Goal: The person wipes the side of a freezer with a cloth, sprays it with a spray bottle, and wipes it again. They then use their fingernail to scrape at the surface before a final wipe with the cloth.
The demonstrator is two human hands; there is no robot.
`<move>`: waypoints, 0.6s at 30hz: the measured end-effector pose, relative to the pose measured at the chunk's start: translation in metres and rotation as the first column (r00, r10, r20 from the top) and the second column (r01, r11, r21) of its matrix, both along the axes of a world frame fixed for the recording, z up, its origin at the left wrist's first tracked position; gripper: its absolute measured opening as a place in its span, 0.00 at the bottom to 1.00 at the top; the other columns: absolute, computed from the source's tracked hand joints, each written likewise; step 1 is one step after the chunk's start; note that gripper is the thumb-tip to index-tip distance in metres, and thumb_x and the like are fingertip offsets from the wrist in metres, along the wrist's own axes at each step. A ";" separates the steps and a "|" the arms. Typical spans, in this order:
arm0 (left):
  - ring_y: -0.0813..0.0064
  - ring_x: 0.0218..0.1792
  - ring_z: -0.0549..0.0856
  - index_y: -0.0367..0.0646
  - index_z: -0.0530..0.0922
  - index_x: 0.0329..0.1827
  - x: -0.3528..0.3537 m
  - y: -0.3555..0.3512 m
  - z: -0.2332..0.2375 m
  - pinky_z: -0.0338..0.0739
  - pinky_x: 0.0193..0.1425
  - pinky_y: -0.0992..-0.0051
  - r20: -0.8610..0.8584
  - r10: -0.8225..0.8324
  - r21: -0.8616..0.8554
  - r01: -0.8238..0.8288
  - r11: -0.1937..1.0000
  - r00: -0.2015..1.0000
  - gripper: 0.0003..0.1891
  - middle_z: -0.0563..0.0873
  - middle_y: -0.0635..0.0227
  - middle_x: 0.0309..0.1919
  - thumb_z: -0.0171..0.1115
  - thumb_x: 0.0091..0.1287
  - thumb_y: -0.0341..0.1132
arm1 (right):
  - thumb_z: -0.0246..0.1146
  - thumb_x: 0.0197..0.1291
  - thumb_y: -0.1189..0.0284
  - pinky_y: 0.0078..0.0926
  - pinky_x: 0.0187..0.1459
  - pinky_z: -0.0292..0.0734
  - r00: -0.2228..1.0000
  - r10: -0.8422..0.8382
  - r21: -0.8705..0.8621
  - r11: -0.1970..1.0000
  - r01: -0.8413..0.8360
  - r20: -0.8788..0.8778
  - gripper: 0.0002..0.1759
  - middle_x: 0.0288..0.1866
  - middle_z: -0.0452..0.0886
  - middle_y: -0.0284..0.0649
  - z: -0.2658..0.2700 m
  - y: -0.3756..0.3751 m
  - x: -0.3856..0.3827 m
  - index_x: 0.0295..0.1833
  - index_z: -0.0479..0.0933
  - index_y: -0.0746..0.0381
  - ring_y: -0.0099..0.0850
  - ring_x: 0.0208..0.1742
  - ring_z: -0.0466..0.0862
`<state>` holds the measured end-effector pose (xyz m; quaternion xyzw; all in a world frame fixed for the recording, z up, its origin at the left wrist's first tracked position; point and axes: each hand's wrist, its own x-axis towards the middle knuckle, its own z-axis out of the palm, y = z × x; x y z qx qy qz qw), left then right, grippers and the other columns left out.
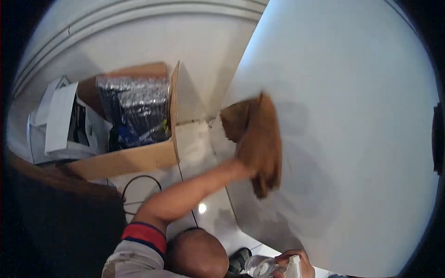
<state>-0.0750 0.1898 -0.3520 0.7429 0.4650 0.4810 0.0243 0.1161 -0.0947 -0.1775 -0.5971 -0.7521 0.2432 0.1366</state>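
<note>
A brown cloth (pixel 266 134) is pressed to a large white panel (pixel 361 139), its edges hanging loose and a little blurred. My left hand (pixel 244 167) holds this cloth against the surface; the fabric covers most of the fingers. At the bottom of the view, my right hand (pixel 301 255) is wrapped round a clear spray bottle (pixel 260 266) with a white spray head. The bottle is close to the panel's lower edge and is partly cut off by the frame.
An open cardboard box (pixel 134 160) on the left holds plastic-wrapped dark items (pixel 143 99) and a white carton (pixel 60 125). A black cable (pixel 141 176) loops over the tiled floor (pixel 199 148). Dark furniture (pixel 60 222) stands at lower left.
</note>
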 end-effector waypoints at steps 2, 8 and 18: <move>0.69 0.67 0.69 0.40 0.65 0.69 -0.032 0.074 0.014 0.58 0.74 0.71 0.155 0.048 -0.144 -0.025 0.989 0.987 0.23 0.72 0.67 0.65 0.45 0.77 0.43 | 0.65 0.50 0.52 0.37 0.40 0.76 0.999 -0.005 0.001 1.000 0.005 -0.044 0.24 0.43 0.80 0.42 0.003 0.004 -0.010 0.47 0.77 0.58 0.43 0.42 0.82; 0.68 0.71 0.63 0.39 0.59 0.72 -0.039 0.095 0.000 0.53 0.77 0.72 0.378 0.181 -0.196 -0.113 0.974 0.908 0.24 0.66 0.63 0.69 0.41 0.78 0.42 | 0.62 0.51 0.39 0.40 0.40 0.75 0.990 0.051 0.060 0.997 -0.044 -0.131 0.35 0.43 0.78 0.48 0.003 0.002 0.003 0.45 0.77 0.63 0.47 0.41 0.80; 0.65 0.77 0.53 0.36 0.49 0.77 -0.024 0.009 -0.035 0.44 0.80 0.72 0.490 0.239 -0.573 0.103 0.813 0.838 0.28 0.55 0.56 0.76 0.34 0.79 0.41 | 0.64 0.50 0.64 0.37 0.40 0.76 0.987 0.083 0.055 0.996 -0.076 -0.141 0.18 0.41 0.79 0.46 0.007 0.002 -0.005 0.45 0.76 0.62 0.43 0.39 0.81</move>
